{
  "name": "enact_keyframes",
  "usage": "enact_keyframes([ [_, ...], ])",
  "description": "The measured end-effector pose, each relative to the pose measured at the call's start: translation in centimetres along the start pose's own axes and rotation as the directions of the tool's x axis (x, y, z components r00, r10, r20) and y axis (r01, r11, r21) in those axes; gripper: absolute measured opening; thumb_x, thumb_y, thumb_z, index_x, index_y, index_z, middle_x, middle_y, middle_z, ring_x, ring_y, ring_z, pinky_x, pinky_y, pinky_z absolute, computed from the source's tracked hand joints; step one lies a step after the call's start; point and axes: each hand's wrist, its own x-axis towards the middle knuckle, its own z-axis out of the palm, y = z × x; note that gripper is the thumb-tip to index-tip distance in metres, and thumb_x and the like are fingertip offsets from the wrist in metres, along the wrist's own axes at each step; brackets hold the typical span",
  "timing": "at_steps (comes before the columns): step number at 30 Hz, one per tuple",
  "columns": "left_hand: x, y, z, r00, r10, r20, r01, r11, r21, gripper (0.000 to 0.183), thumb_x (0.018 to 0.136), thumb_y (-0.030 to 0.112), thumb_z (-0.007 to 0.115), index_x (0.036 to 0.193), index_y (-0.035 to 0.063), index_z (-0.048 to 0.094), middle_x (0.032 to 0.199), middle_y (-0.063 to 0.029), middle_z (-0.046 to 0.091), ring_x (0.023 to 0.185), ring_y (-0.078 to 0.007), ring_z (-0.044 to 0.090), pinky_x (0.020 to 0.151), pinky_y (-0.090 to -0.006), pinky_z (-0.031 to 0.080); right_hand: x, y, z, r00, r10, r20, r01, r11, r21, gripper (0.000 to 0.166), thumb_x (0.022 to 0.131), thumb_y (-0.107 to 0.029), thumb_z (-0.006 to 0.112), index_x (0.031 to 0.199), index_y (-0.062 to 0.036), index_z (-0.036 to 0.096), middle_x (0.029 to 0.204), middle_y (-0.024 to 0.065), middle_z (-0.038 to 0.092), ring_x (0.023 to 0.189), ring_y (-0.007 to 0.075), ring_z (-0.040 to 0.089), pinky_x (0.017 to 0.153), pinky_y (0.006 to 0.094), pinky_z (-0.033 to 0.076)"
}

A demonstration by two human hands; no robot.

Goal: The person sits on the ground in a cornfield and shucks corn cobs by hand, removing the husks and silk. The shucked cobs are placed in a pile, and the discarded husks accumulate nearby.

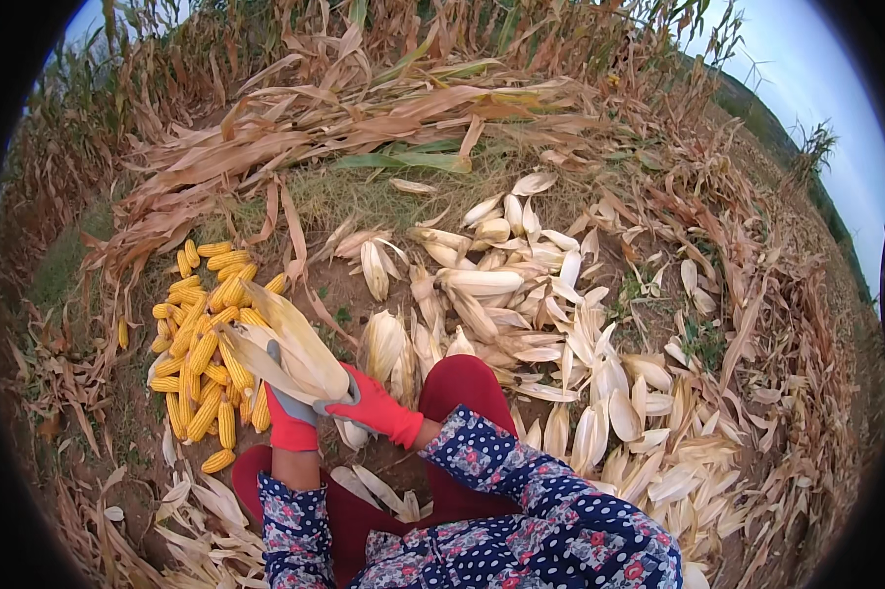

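Note:
Both hands wear red gloves with grey palms and fingers. Between them is a corn husk (306,342), dry and pale, its leaves spread open toward the upper left. My left hand (291,412) grips it from below and the left, its fingers partly hidden behind the leaves. My right hand (372,405) grasps the husk's lower right end. Whether a cob is still inside the leaves cannot be seen. Just left of the husk lies a pile of bare yellow corn cobs (203,353), partly covered by the spread leaves.
A heap of unhusked ears and loose husks (501,294) lies to the front right. More stripped husks (678,471) spread at my right side. Cut dry corn stalks (383,121) lie across the ground ahead, before standing corn plants (192,59). My knee (461,390) rises beside my right hand.

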Motion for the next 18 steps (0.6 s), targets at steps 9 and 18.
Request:
enact_keyframes([
  [9,0.5,-0.2,-1.8,1.0,-0.031,0.004,0.031,1.0,0.005,0.052,0.09,0.048,0.053,0.129,0.0144,0.047,0.121,-0.0068,0.056,0.108,-0.0251,0.054,0.095,-0.0411,0.044,0.4,2.0,-0.2,1.0,-0.012,-0.001,0.012,0.998,-0.059,0.076,0.076,-0.018,0.077,0.138,-0.0012,0.036,0.131,0.0101,0.052,0.121,0.0172,0.048,0.102,0.0335,0.039],
  [18,-0.4,0.1,-0.2,0.999,0.005,0.049,-0.01,0.994,0.108,0.057,0.092,0.05,0.048,0.136,0.0144,0.039,0.129,-0.0085,0.051,0.112,-0.0256,0.052,0.095,-0.0406,0.044,0.4,1.4,-0.3,1.0,0.021,0.02,-0.019,0.997,-0.077,0.077,0.077,-0.015,0.077,0.14,-0.0015,0.034,0.133,0.01,0.051,0.122,0.0164,0.048,0.103,0.0325,0.038],
])
